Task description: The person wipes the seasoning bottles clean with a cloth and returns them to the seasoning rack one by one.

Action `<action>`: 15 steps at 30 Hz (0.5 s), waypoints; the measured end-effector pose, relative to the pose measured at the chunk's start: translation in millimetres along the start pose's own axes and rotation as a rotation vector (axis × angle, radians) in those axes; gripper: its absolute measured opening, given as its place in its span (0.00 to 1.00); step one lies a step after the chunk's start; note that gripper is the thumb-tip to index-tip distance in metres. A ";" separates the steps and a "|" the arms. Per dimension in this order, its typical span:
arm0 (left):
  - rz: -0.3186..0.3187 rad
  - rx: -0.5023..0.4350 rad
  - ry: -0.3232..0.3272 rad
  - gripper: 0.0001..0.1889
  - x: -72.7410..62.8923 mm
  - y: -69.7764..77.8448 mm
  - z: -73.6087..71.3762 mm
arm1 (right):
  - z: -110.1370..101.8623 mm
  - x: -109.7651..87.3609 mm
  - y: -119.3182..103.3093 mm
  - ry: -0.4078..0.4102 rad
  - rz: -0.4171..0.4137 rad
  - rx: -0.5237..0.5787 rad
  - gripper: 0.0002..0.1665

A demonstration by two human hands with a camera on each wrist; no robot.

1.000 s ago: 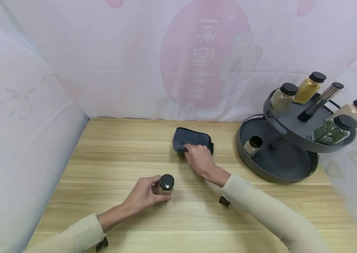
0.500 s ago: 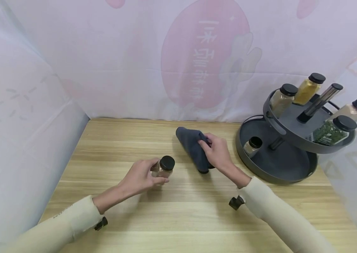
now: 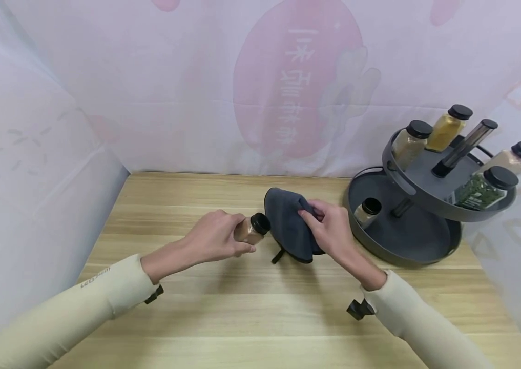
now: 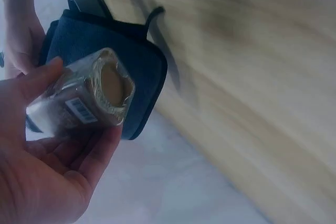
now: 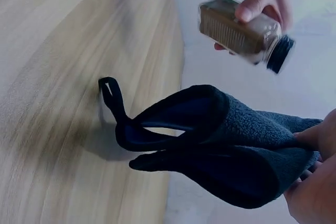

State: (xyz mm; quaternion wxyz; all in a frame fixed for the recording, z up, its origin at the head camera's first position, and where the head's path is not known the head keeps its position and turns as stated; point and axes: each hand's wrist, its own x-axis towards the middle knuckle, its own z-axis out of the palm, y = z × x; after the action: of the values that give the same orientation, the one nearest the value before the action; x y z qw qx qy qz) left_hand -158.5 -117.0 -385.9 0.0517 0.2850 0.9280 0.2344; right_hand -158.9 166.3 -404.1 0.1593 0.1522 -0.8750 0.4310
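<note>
My left hand (image 3: pixel 216 237) grips a square clear spice jar (image 3: pixel 248 231) of brown powder, raised off the table and tilted with its black lid toward the cloth. The jar's base and a barcode label face the left wrist view, where the jar (image 4: pixel 84 95) sits between thumb and fingers. In my right hand (image 3: pixel 331 228) a folded dark blue-grey cloth (image 3: pixel 288 223) is pinched between thumb and fingers. The cloth (image 5: pixel 231 140) hangs with black edging and a small loop (image 5: pixel 111 95) in the right wrist view. Jar lid and cloth are close together; whether they touch I cannot tell.
A two-tier grey round rack (image 3: pixel 408 241) stands at the right of the wooden table (image 3: pixel 223 328). Its upper tier holds several black-lidded jars, among them a yellow one (image 3: pixel 446 130) and a green one (image 3: pixel 483 189). One small jar (image 3: pixel 367 211) stands on the lower tier.
The left hand has lifted the jar from the table, moved it forward and tipped it toward the cloth. The right hand has picked up the cloth, which lay flat, and shifted right.
</note>
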 end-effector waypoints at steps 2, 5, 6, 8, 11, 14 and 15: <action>0.013 0.043 -0.012 0.23 4.5 3.3 -2.4 | -1.5 -3.1 -2.7 0.022 -0.032 -0.007 0.10; 0.029 0.109 -0.029 0.22 10.1 7.3 -5.1 | -3.5 -7.7 -7.1 0.060 -0.072 -0.023 0.10; 0.035 0.128 -0.037 0.21 11.5 8.3 -5.6 | -3.9 -9.4 -8.8 0.071 -0.083 -0.026 0.10; 0.043 0.159 -0.056 0.21 13.4 10.4 -7.1 | -4.6 -12.9 -12.4 0.090 -0.095 -0.029 0.10; 0.060 0.182 -0.073 0.22 15.2 13.5 -9.1 | -4.5 -17.9 -18.8 0.101 -0.104 -0.010 0.10; 0.080 0.188 -0.065 0.22 17.7 16.1 -10.1 | -3.9 -22.0 -26.3 0.102 -0.113 0.023 0.09; 0.087 0.189 -0.061 0.22 18.7 17.4 -10.7 | -3.7 -23.1 -29.1 0.103 -0.115 0.035 0.09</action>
State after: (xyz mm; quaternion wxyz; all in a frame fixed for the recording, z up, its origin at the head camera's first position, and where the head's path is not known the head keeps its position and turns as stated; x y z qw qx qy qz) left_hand -167.8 -98.3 -367.7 0.0425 0.3355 0.9307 0.1393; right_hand -125.8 155.3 -390.9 0.2257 0.1824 -0.8479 0.4436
